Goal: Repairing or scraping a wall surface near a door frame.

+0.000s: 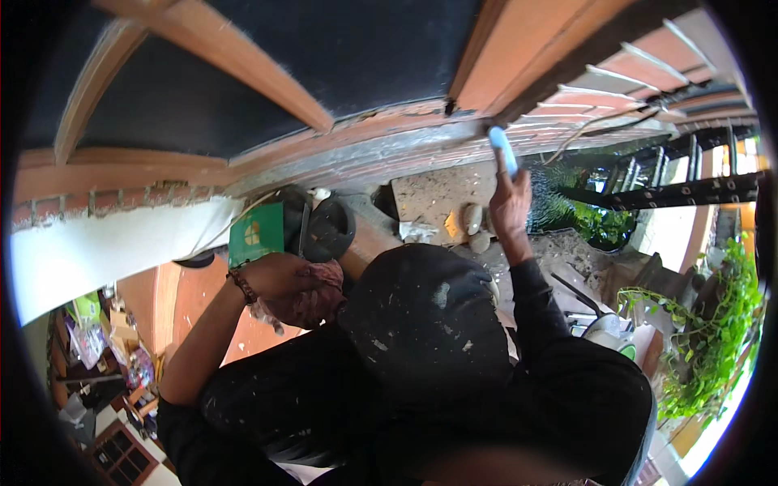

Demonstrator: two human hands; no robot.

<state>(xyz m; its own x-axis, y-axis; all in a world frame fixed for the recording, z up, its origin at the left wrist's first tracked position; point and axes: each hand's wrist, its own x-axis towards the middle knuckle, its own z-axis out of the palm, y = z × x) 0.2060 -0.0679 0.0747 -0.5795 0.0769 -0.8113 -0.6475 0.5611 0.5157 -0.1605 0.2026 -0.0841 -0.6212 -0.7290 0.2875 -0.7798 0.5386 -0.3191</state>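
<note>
My right hand reaches forward with its fingers closed round the light blue handle of a brush. The brush's dark tip meets the grey ledge under the wooden frame, at its corner with the brick wall. Lower and to the left, my left hand is closed on a crumpled reddish-brown cloth beside my bent knee; its fingertips are partly hidden. Just beyond that hand stands a green box-like thing with a pale emblem. Light spots mark my dark trousers.
Dark panes in wooden framing rise ahead. Stones and debris lie on a board below the ledge. To the right are dark water, a black ladder-like rail and a leafy plant. Clutter fills the far left.
</note>
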